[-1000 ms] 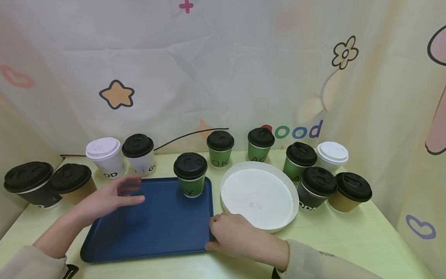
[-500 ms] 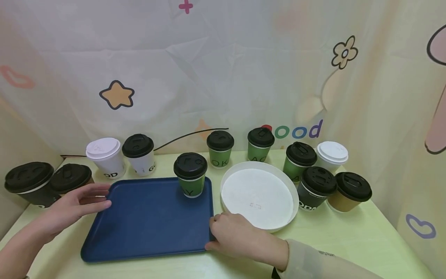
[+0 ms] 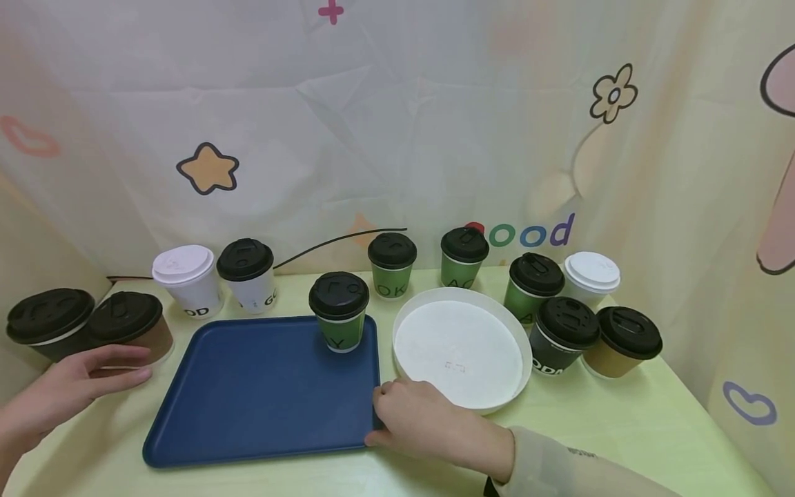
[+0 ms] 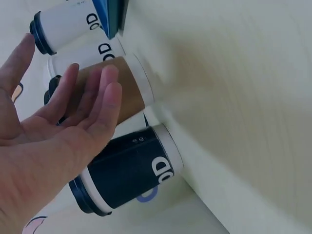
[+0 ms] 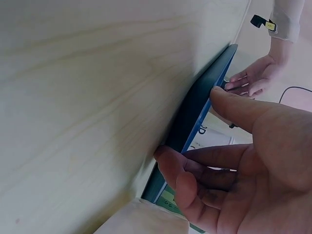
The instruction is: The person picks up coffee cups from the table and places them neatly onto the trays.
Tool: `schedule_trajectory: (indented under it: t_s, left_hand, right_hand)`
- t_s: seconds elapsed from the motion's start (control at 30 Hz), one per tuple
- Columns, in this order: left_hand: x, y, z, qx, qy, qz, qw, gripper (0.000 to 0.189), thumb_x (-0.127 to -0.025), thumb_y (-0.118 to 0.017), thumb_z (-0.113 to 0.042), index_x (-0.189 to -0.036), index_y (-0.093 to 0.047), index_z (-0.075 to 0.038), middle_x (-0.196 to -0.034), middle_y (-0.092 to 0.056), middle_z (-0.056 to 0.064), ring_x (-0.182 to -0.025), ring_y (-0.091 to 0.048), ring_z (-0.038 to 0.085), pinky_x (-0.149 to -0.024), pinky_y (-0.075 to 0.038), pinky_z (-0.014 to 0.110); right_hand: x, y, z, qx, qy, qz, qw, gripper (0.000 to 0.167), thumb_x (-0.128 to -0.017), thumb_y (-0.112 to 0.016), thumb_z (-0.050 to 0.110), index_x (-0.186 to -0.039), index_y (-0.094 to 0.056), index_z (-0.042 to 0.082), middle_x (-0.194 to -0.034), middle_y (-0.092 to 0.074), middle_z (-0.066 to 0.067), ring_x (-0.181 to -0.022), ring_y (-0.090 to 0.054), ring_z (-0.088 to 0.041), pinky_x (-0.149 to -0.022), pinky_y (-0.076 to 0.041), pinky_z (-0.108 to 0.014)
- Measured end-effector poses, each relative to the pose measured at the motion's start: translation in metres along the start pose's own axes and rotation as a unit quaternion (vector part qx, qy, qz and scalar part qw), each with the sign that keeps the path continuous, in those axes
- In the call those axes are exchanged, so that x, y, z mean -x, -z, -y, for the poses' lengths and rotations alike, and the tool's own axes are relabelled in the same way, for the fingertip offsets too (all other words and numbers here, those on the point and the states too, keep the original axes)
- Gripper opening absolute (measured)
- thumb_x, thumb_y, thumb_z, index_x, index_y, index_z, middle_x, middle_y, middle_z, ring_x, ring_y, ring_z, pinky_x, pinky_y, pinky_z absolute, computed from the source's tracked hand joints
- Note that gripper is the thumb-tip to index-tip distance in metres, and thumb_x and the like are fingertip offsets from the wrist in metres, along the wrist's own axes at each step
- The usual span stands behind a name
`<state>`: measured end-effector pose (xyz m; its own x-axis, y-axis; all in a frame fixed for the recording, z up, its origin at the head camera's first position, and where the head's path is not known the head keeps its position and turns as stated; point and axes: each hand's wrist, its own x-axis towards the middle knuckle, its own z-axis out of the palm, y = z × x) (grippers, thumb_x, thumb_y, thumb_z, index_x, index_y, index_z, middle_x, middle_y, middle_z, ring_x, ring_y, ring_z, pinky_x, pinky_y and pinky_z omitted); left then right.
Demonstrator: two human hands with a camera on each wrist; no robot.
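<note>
My left hand (image 3: 77,383) is at the far left, with its fingers extended and holding nothing. It is in front of a brown paper cup with a black lid (image 3: 152,337), and in the left wrist view the fingers overlap that cup's brown sleeve (image 4: 131,90). Beside it stands a dark cup (image 4: 129,168) with white lettering. My right hand (image 3: 428,417) grips the right edge of a blue tray (image 3: 267,393); in the right wrist view the thumb lies on the rim (image 5: 204,109). One green cup with a black lid (image 3: 341,335) stands upright at the tray's back right.
A round white dish (image 3: 459,352) sits right of the tray. Behind are a white-lidded cup (image 3: 186,279), a black-lidded white cup (image 3: 248,276) and two green cups (image 3: 393,266). On the right, a dark cup (image 3: 564,338), a brown cup (image 3: 627,342) and others cluster together.
My left hand has moved left, from over the tray's back left corner to in front of the brown cup. The right hand and the tray stay put.
</note>
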<state>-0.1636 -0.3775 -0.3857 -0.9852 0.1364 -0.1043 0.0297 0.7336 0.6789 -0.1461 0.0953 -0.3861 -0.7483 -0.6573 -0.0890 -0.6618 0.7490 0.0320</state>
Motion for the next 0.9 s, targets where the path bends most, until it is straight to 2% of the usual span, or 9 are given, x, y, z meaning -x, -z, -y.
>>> schedule_trajectory:
  t_s: [0.17,0.33,0.4,0.5,0.57,0.63,0.73,0.8,0.9]
  left_hand:
    - [-0.001,0.006,0.001,-0.024,0.045,0.016,0.9985,0.066,-0.104,-0.063,-0.038,-0.139,-0.047,0.016,-0.132,-0.059,0.029,-0.101,-0.061,0.01,-0.075,-0.052,0.028]
    - [-0.005,0.008,0.002,-0.002,0.073,0.025,0.997,0.078,-0.106,-0.059,-0.036,-0.139,-0.028,0.028,-0.126,-0.059,0.038,-0.103,-0.066,0.028,-0.074,-0.054,0.028]
    - [-0.007,0.007,0.004,0.008,0.078,0.018,0.9967,0.084,-0.105,-0.059,-0.036,-0.141,-0.02,0.029,-0.131,-0.051,0.044,-0.109,-0.063,0.04,-0.074,-0.054,0.029]
    - [-0.011,0.005,0.006,0.039,0.075,0.001,0.9965,0.087,-0.105,-0.061,-0.034,-0.146,-0.013,0.026,-0.14,-0.032,0.05,-0.12,-0.049,0.055,-0.075,-0.055,0.029]
    - [-0.013,0.003,0.008,0.057,0.068,-0.012,0.9959,0.085,-0.104,-0.062,-0.032,-0.148,-0.014,0.023,-0.142,-0.027,0.05,-0.116,-0.057,0.042,-0.076,-0.055,0.027]
    - [-0.014,0.002,0.01,0.074,0.059,-0.021,0.9953,0.082,-0.104,-0.063,-0.029,-0.149,-0.015,0.021,-0.143,-0.027,0.049,-0.117,-0.056,0.039,-0.076,-0.055,0.024]
    - [-0.015,0.002,0.011,0.078,0.064,-0.019,0.9947,0.085,-0.104,-0.062,-0.03,-0.147,-0.013,0.024,-0.144,-0.023,0.05,-0.117,-0.057,0.042,-0.074,-0.053,0.019]
    - [-0.016,0.003,0.01,0.076,0.072,-0.012,0.9945,0.089,-0.105,-0.061,-0.032,-0.145,-0.009,0.029,-0.145,-0.017,0.053,-0.125,-0.044,0.059,-0.074,-0.051,0.018]
    - [-0.018,0.004,0.011,0.067,0.076,-0.01,0.9948,0.091,-0.104,-0.061,-0.034,-0.143,-0.011,0.031,-0.145,-0.018,0.051,-0.125,-0.043,0.062,-0.073,-0.05,0.017]
  right_hand:
    - [0.0,0.0,0.0,-0.003,-0.004,0.001,1.0,0.052,-0.087,-0.079,0.054,-0.106,-0.073,0.006,-0.09,-0.066,0.0,-0.076,-0.064,-0.01,-0.058,-0.055,-0.029]
    - [0.0,0.0,-0.001,0.002,-0.004,-0.005,1.0,0.052,-0.087,-0.079,0.054,-0.106,-0.073,0.006,-0.09,-0.066,0.0,-0.076,-0.064,-0.011,-0.058,-0.056,-0.03]
    - [0.0,-0.001,-0.001,0.001,-0.003,-0.005,1.0,0.051,-0.087,-0.079,0.053,-0.105,-0.073,0.006,-0.089,-0.066,0.0,-0.076,-0.064,-0.011,-0.058,-0.055,-0.03]
    - [0.001,0.0,-0.001,-0.006,-0.003,-0.003,1.0,0.05,-0.087,-0.079,0.053,-0.104,-0.073,0.006,-0.089,-0.066,0.001,-0.075,-0.063,-0.011,-0.057,-0.055,-0.03]
    - [0.001,0.0,-0.001,-0.008,-0.004,-0.002,1.0,0.05,-0.088,-0.079,0.052,-0.104,-0.072,0.006,-0.089,-0.066,0.001,-0.075,-0.062,-0.011,-0.057,-0.055,-0.03]
    - [0.001,0.0,0.0,-0.008,-0.005,-0.001,1.0,0.051,-0.088,-0.078,0.053,-0.105,-0.073,0.006,-0.089,-0.066,0.001,-0.076,-0.062,-0.011,-0.057,-0.055,-0.03]
    - [0.0,0.0,0.0,-0.007,-0.004,0.001,1.0,0.052,-0.088,-0.078,0.053,-0.108,-0.073,0.005,-0.091,-0.067,0.001,-0.077,-0.063,-0.012,-0.058,-0.055,-0.031]
    - [0.0,0.0,0.0,-0.007,-0.005,0.002,1.0,0.053,-0.088,-0.078,0.054,-0.108,-0.073,0.005,-0.092,-0.067,0.001,-0.078,-0.063,-0.012,-0.058,-0.055,-0.031]
    - [-0.001,0.0,-0.001,-0.007,-0.004,0.0,1.0,0.051,-0.088,-0.078,0.053,-0.106,-0.073,0.006,-0.09,-0.066,0.001,-0.075,-0.062,-0.011,-0.057,-0.055,-0.03]
